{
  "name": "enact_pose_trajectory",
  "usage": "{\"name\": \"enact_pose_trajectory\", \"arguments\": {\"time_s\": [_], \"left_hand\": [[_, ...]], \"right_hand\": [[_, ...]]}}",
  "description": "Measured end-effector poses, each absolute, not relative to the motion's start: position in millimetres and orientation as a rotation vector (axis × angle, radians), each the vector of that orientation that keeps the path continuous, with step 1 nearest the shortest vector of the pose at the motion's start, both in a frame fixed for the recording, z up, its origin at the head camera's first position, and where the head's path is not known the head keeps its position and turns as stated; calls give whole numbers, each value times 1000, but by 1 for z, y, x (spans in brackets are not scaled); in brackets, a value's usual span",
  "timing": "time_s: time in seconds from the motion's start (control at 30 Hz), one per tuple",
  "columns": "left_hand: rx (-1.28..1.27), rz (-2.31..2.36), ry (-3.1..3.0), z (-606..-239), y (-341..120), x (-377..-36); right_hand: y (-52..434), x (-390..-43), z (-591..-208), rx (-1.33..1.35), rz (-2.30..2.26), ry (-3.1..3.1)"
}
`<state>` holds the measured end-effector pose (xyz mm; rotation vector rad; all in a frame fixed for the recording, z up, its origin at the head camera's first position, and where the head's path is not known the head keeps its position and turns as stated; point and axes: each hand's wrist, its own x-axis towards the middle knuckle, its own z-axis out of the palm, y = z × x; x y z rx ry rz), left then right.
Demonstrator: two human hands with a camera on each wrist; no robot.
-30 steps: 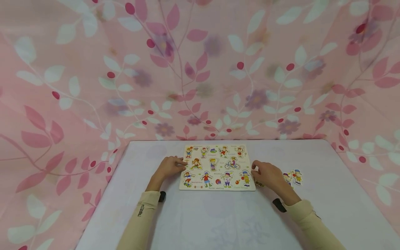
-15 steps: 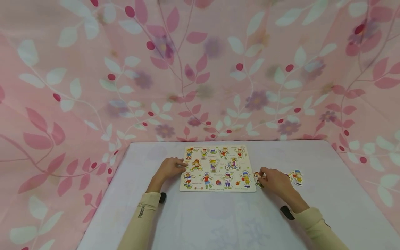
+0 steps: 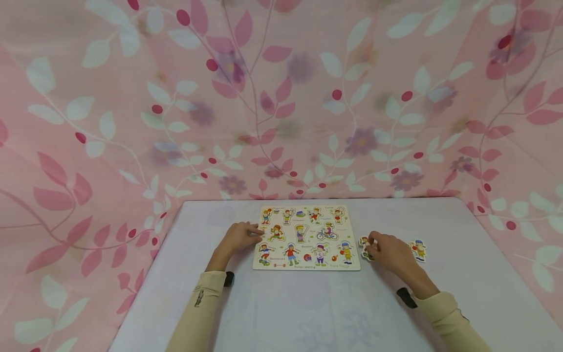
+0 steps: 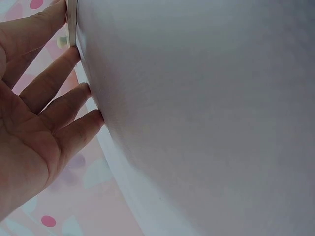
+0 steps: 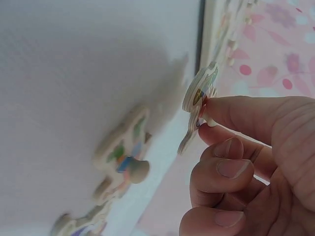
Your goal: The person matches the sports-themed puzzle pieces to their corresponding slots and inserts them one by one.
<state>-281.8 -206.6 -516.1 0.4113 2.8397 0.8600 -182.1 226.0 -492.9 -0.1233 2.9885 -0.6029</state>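
— What's the right hand (image 3: pixel 391 252) doing over there?

— It has a small cut-out figure piece (image 5: pixel 199 101) pinched by its peg between thumb and forefinger (image 5: pixel 246 110), with the other fingers curled in under it. From the wrist view the piece is lifted off the table and tilted on edge. From above, that same piece (image 3: pixel 364 246) sits just to the right of the puzzle board (image 3: pixel 306 237), near the board's lower right corner.

— And the left hand (image 3: pixel 237 237)?

— Flat and relaxed, fingers straight. It rests on the table (image 3: pixel 308 303) with the fingertips (image 4: pixel 69 54) up against the board's left edge (image 4: pixel 72 22). It isn't holding anything.

— Any other loose pieces?

— One more figure (image 3: pixel 418 249) lies flat on the table, out to the right of the right hand. The wrist view shows a flat piece with a peg (image 5: pixel 123 160) just under the lifted one, and part of another at the picture's lower edge, but I can't tell which of them matches the one seen from above.

— The board itself?

— Lies flat in the middle of the white table, between the two hands, most of its slots filled with little sports figures. Both sleeves (image 3: pixel 200 313) are cream-coloured. Behind the table hangs a pink cloth with leaves and flowers (image 3: pixel 281 98).
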Motion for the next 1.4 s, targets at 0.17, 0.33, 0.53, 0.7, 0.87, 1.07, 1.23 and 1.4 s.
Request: {"name": "enact_pose_trajectory", "arguments": {"time_s": [0.17,0.33,0.53,0.7,0.87,1.07,1.23,1.4], "left_hand": [[420,868,2846,-516,-207,-281],[423,877,2843,-517,-207,-281],[464,871,2850,-516,-206,-280],[456,880,2843,-516,-206,-279],[436,893,2839,-516,-208,-280],[460,875,2840,-515,-208,-280],[464,862,2841,-513,-207,-280],[468,852,2843,-513,-208,-281]], "right_hand": [[220,-184,-489,-145,-602,2993],[203,-187,-488,-193,-594,2976],[178,-190,-487,-271,-609,2985],[154,-193,-486,-386,-629,2999],[128,-198,-484,-479,-647,3004],[99,-202,-486,-537,-673,2972],[75,-207,-488,-651,-650,2967],[53,-213,-488,-736,-638,2952]]}}
